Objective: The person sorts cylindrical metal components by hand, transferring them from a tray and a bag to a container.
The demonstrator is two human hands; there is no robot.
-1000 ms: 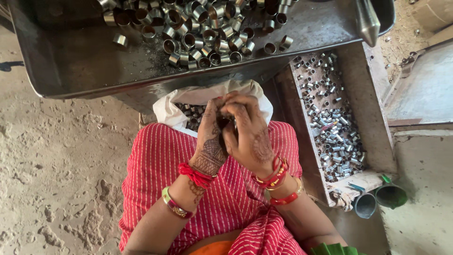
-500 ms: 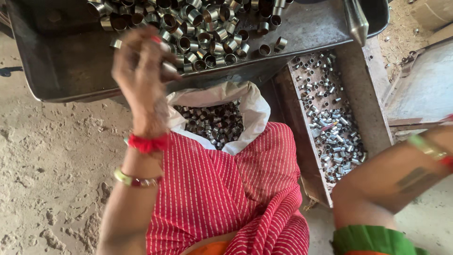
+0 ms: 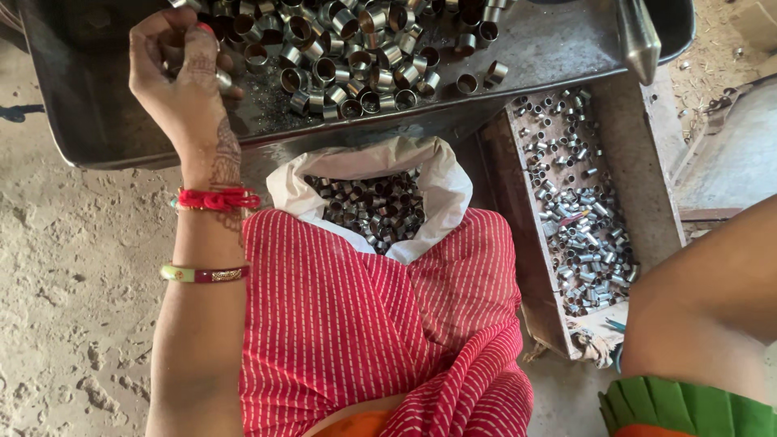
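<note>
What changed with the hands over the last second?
The hands, which were together over the lap, have parted. The left hand has gone up to the metal tray and now curls over the rings at its near left. The right hand has swung out to the right, out of view; only its forearm shows. The bag of rings and the side box stayed put.

One hand (image 3: 182, 85) in view, its grip closed among the rings. One metal tray (image 3: 89, 121) beneath the grip, holding several dozen short metal rings (image 3: 356, 57). One white sack (image 3: 441, 190) below the grip. One wooden box (image 3: 534, 267) right of it. One steel cone (image 3: 637, 36). Two wrist bands.
</note>
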